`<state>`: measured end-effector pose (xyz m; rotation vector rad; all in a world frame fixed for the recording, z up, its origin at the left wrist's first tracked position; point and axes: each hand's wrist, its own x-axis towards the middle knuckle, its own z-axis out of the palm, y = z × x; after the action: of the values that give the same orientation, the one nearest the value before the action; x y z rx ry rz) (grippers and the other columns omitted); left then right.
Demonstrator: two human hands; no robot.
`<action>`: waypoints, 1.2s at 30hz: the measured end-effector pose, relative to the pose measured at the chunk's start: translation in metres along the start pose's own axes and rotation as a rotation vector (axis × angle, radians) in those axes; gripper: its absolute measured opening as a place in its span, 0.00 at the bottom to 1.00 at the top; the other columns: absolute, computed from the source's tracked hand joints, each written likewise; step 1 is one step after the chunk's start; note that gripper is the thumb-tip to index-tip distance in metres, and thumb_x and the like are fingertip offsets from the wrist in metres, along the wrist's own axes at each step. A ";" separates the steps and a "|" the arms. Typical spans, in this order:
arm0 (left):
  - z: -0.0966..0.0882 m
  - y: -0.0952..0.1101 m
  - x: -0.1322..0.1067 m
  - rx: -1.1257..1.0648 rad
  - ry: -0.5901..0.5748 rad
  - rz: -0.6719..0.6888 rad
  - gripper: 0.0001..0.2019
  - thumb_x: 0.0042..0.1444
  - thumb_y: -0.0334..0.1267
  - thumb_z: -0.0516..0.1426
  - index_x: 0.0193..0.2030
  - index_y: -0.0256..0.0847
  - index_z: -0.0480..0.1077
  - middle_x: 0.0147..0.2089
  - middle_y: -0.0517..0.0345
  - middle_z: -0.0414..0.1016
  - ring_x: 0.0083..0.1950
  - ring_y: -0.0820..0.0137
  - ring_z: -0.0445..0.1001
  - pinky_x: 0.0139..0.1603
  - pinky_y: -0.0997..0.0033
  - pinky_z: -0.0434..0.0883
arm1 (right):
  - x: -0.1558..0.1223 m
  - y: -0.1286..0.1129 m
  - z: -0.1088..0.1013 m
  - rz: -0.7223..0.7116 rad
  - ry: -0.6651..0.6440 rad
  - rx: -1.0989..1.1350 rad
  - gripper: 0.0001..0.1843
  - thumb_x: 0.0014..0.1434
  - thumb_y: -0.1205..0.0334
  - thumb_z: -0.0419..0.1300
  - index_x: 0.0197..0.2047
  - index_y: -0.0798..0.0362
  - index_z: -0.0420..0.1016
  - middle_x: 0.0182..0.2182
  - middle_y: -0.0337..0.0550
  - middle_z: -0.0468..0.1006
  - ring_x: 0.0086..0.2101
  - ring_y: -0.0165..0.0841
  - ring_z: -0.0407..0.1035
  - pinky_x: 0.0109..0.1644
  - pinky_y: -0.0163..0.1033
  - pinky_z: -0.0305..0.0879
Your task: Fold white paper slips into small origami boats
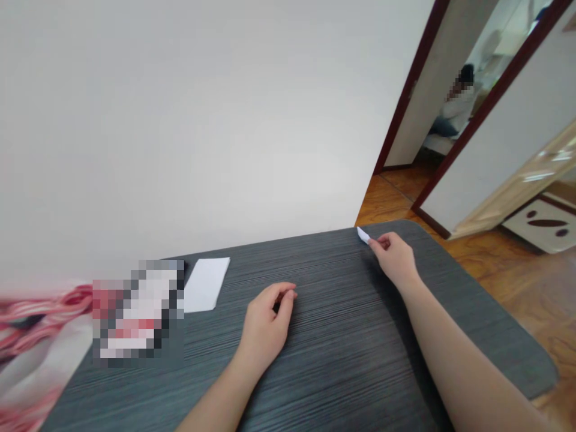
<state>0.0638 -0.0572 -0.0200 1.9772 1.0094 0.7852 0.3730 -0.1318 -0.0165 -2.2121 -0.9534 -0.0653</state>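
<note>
- Right hand (398, 258): bare, palm down, above the right part of the table near its far edge; thumb and forefinger clamped on a small white piece, the remaining fingers curled.
- Small, flat white piece, apparently paper (362, 234): held at its near end, the free end pointing away toward the wall; contact with the tabletop cannot be told.
- Left hand (266, 321): bare, over the middle of the table, thumb and forefinger curved toward each other with a dark gap within the curve; tips close, whether meeting cannot be told; nothing visible in the grasp.
- White rectangular paper, possibly several sheets (206, 285): lying flat, left of the left hand, near the table's far edge.
- Dark-edged, pale and red oblong object (146, 300): pixelated, identity not readable; just left of the paper.
- Dark grey table with streaked wood-grain top and rounded corners (342, 360): beneath both hands, its far edge along the wall.
- Pink-red and white cloth (49, 321): blurred, heaped beyond the table's left end.
- Plain white wall (216, 120): behind the table.
- Brown wood-look floor (495, 273): to the right.
- Dark red door frame (410, 90): beyond the table, at right.
- Person in a pale top (459, 111): through the doorway, well apart.
- Cream box-like furnishing with brown ovals (544, 207): far right.
</note>
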 end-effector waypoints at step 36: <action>-0.096 -0.044 0.015 0.975 0.190 -0.254 0.15 0.64 0.37 0.50 0.38 0.34 0.77 0.47 0.40 0.76 0.52 0.54 0.70 0.53 0.57 0.66 | -0.054 -0.052 0.033 -0.628 -0.683 -0.046 0.15 0.67 0.51 0.51 0.38 0.46 0.77 0.32 0.39 0.81 0.32 0.37 0.76 0.36 0.40 0.65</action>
<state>-0.0203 0.0065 -0.0052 2.4874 1.9737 0.3438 0.2926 -0.1194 -0.0266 -1.9039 -2.0079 0.4064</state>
